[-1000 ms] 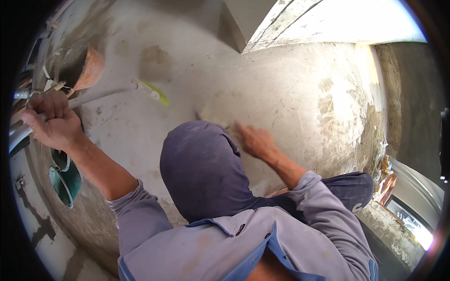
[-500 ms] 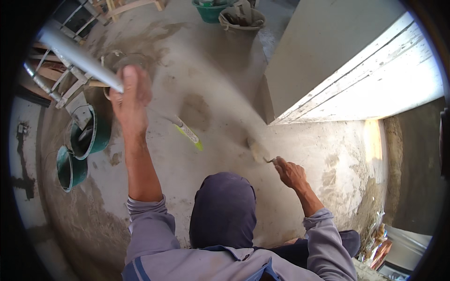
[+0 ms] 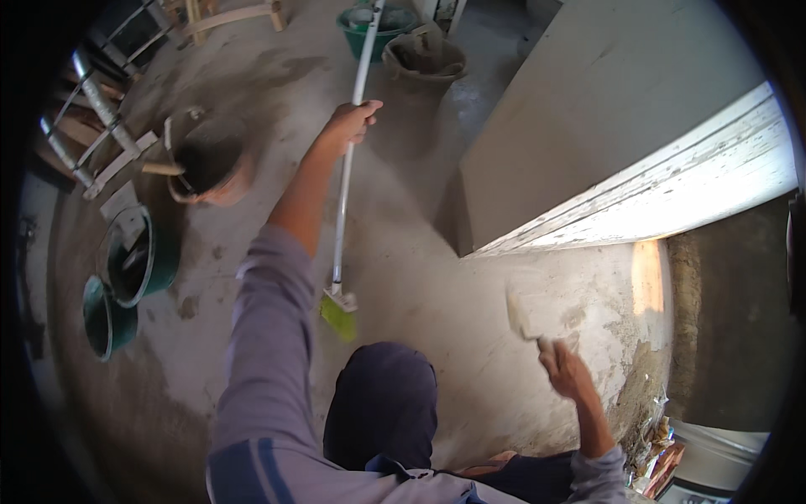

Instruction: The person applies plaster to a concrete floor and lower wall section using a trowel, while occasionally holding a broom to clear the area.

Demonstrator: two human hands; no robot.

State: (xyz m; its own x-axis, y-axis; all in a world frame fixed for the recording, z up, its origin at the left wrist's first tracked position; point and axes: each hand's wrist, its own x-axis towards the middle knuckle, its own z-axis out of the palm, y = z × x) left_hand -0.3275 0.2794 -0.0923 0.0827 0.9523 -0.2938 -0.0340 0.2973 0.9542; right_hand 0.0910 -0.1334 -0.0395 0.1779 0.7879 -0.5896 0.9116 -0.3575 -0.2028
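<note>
A broom [image 3: 344,193] runs through the left hand [image 3: 347,126], its white pole rising beyond the fist and its yellow-green bristles [image 3: 338,322] near the floor on the body side of that hand. The left fingers are curled round the pole. The right hand [image 3: 569,370], lower and nearer the body, is closed on the handle of a flat pale tool [image 3: 520,317], blurred, which points away from it and slightly left.

Between the two hands lies a stretch of bare floor [image 3: 470,361], bounded nearer the body by a bent knee [image 3: 382,403]. Beyond the right hand, a pale block [image 3: 579,126] pushes its lower corner toward this stretch. Right of that hand are a dark upright surface [image 3: 730,336] and, nearer the body, a heap of scraps [image 3: 659,466].

Left of the left hand stand an orange bucket [image 3: 227,191] and two green buckets [image 3: 166,252]; a green tub [image 3: 395,40] and a grey bucket [image 3: 432,77] sit beyond it.
</note>
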